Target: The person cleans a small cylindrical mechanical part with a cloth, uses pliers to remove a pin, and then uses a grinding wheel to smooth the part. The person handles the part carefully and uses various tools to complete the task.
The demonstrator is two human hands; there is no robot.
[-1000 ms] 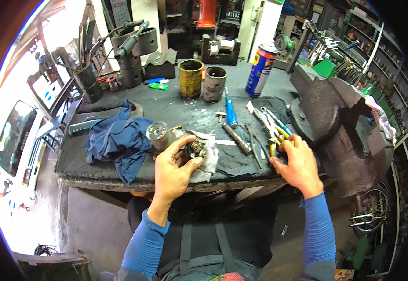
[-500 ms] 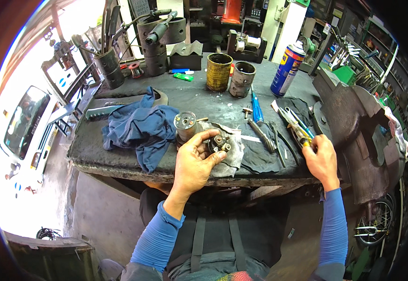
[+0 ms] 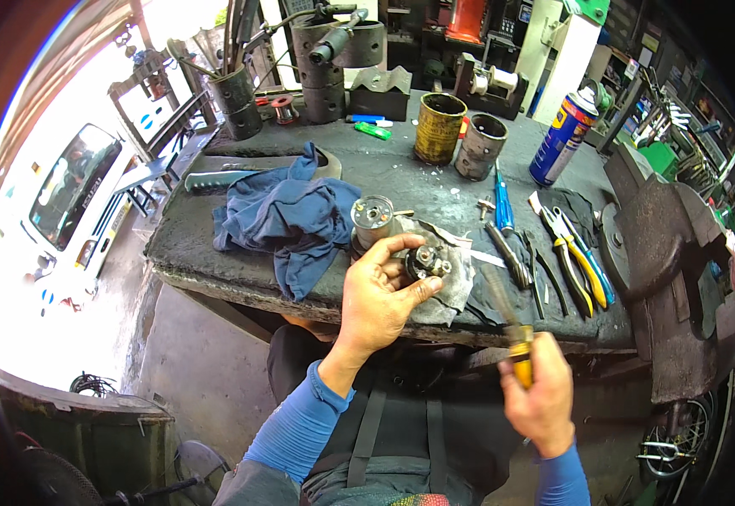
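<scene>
Between the thumb and fingers of my left hand (image 3: pixel 376 305) is a small dark round metal part (image 3: pixel 426 262) with nuts and studs on its face, held above a grey rag (image 3: pixel 442 305) at the bench's front edge. My right hand (image 3: pixel 541 393) is closed around the yellow handle of a screwdriver (image 3: pixel 520 358). Its shank is smeared by motion and points up and left, apart from the metal part. A metal cylinder (image 3: pixel 373 219) with a round, drilled top stands just behind my left hand.
A blue cloth (image 3: pixel 287 221) lies left on the bench. Pliers (image 3: pixel 576 260), a blue-handled screwdriver (image 3: pixel 503 202) and other tools lie right. Behind stand a yellow can (image 3: pixel 440 131), a grey cup (image 3: pixel 480 150) and a blue spray can (image 3: pixel 563 139). A heavy vise (image 3: pixel 679 228) takes the right end.
My right hand has lifted the yellow-handled screwdriver from beside the pliers and brought it left and nearer to me. My left hand still holds the round part. The view has shifted.
</scene>
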